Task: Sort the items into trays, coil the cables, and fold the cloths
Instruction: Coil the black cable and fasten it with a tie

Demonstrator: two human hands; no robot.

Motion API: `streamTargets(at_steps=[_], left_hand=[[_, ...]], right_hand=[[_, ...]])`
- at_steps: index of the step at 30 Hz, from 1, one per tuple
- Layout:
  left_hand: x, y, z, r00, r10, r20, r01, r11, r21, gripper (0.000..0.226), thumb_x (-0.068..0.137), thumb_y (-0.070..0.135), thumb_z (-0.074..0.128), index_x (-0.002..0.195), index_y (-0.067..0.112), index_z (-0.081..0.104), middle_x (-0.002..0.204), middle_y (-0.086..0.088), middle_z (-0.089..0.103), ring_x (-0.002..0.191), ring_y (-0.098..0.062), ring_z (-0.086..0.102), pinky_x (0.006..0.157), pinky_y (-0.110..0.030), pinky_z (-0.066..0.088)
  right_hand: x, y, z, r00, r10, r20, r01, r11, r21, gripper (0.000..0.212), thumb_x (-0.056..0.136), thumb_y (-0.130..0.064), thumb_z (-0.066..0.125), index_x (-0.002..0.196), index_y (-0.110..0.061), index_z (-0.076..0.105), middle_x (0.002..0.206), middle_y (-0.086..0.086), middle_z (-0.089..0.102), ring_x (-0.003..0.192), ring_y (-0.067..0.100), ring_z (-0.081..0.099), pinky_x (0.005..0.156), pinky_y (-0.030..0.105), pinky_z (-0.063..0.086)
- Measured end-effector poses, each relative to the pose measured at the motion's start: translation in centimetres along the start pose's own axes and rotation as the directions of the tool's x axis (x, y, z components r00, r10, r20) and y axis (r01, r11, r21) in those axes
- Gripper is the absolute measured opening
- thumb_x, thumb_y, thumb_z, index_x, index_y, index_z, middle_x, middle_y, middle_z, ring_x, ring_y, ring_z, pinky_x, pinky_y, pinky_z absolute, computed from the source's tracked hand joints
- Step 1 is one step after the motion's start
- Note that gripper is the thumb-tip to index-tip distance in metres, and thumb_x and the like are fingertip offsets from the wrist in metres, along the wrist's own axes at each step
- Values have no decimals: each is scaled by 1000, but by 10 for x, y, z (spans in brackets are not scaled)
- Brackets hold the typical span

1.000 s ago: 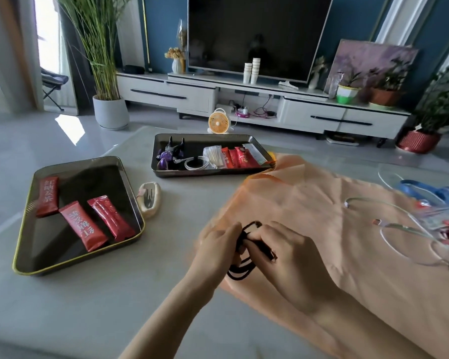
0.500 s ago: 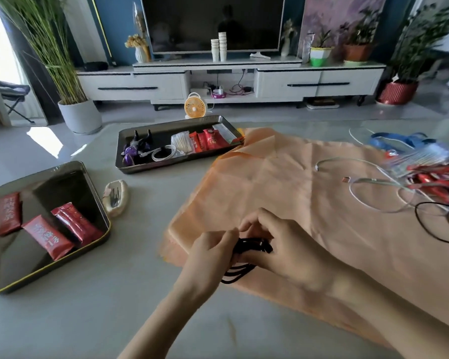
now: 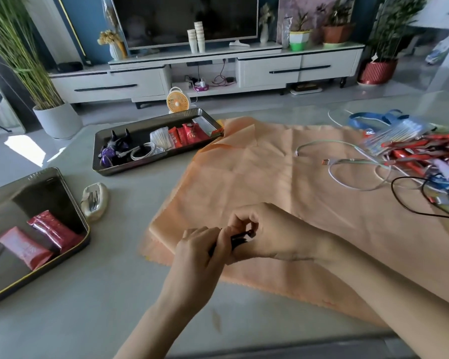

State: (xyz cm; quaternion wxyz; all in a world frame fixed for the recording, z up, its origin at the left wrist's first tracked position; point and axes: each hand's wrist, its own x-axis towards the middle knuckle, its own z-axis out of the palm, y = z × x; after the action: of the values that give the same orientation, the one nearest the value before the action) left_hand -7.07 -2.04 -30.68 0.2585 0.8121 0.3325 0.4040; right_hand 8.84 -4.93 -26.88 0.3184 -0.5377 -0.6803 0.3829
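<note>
Head view, near to far. My left hand (image 3: 197, 255) and right hand (image 3: 272, 234) meet over the near edge of the peach-orange square cloth (image 3: 283, 177), which lies flat on the pale grey tabletop (image 3: 88, 307). Both hands are clamped on a small bundle of thin black cable (image 3: 240, 238), with the fingers of each curled round it. Most of the bundle is hidden between them, so I cannot tell whether its loose end is tucked in.

I judge the step in hand to be coiling, near the point of securing the last turns. The next move probably calls for one hand to keep the loops pinched while the other finishes the wrap. A slack grip would let the coil spring open.

To the left, the dark rectangular gold-rimmed tray (image 3: 86, 230) holds red foil sachets (image 3: 55, 229). A cream oval object (image 3: 95, 202), possibly a clip, lies just beside it.

Farther off, a second dark rectangular tray (image 3: 153, 165) holds a coiled white cable (image 3: 143, 152) among other sorted items. This looks like the likely place for the black bundle.

At the right, a loose white charging cable (image 3: 347, 164) and a long uncoiled black cable (image 3: 412, 200) lie on the cloth. Behind them is an unsorted heap of red sachets and blue strap (image 3: 425, 151). The cloth cannot be folded until these are cleared.
</note>
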Motion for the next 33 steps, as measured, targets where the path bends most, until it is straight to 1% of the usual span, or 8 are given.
streamTargets(at_steps=[4, 7, 9, 14, 17, 26, 30, 33], left_hand=[[2, -4, -1, 997, 70, -17, -68, 994, 91, 44, 92, 40, 33, 54, 18, 39, 49, 12, 30, 61, -13, 37, 71, -11, 31], [3, -5, -3, 993, 116, -19, -112, 984, 141, 42, 92, 34, 35, 55, 14, 36, 50, 16, 25, 59, -4, 35, 72, -9, 29], [3, -4, -4, 985, 172, 2, -170, 967, 188, 40, 92, 30, 38, 55, 15, 37, 53, 17, 23, 59, -1, 30, 71, -12, 28], [1, -4, 1, 911, 402, 95, -410, 857, 312, 33, 92, 22, 44, 59, 16, 49, 55, 14, 32, 58, -5, 28, 71, -25, 31], [-3, -4, 5, 882, 456, 122, -469, 818, 333, 46, 97, 26, 38, 55, 11, 48, 50, 4, 44, 53, -14, 36, 70, -30, 33], [-5, 4, 10, 858, 496, 135, -511, 793, 331, 54, 99, 27, 34, 52, 7, 52, 48, 0, 45, 50, -19, 41, 69, -30, 34], [-7, 5, 10, 837, 530, 135, -542, 767, 345, 52, 98, 24, 36, 51, 7, 51, 47, -1, 43, 49, -20, 40, 68, -28, 34], [-9, 4, 13, 828, 533, 175, -558, 746, 363, 46, 93, 20, 44, 49, 6, 49, 46, -1, 43, 48, -21, 40, 69, -27, 33]], right_hand=[[0, -2, -2, 999, -28, 37, 26, 999, 44, 12, 80, -11, 72, 87, -20, 68, 74, -19, 61, 71, -7, 53, 70, 7, 39], [1, -2, -11, 990, 72, 118, -92, 981, 173, 28, 81, -13, 46, 98, -12, 69, 87, -2, 64, 81, 3, 54, 78, 17, 40], [3, 1, -13, 985, 117, 124, -136, 978, 159, 34, 84, -13, 39, 100, -12, 69, 85, 5, 64, 77, 5, 51, 71, 16, 38], [0, 3, -9, 945, 132, 299, -156, 986, 59, 39, 95, -3, 38, 91, -29, 66, 65, -18, 59, 51, 6, 51, 50, 18, 43], [-3, 2, -16, 905, 156, 396, -171, 985, 3, 40, 93, -4, 40, 86, -34, 65, 66, -14, 57, 51, 7, 54, 50, 16, 44], [-4, 0, -25, 842, 166, 513, -144, 986, -82, 33, 89, 1, 45, 79, -25, 63, 67, -12, 58, 58, 4, 51, 54, 16, 43], [-7, -3, -25, 839, 182, 512, -154, 983, -96, 28, 87, 5, 46, 80, -16, 63, 72, -1, 60, 61, 7, 53, 56, 18, 46], [-6, -4, -18, 846, 215, 488, -81, 956, -281, 25, 80, 7, 44, 76, -8, 63, 81, 15, 64, 56, 7, 53, 57, 17, 45]])
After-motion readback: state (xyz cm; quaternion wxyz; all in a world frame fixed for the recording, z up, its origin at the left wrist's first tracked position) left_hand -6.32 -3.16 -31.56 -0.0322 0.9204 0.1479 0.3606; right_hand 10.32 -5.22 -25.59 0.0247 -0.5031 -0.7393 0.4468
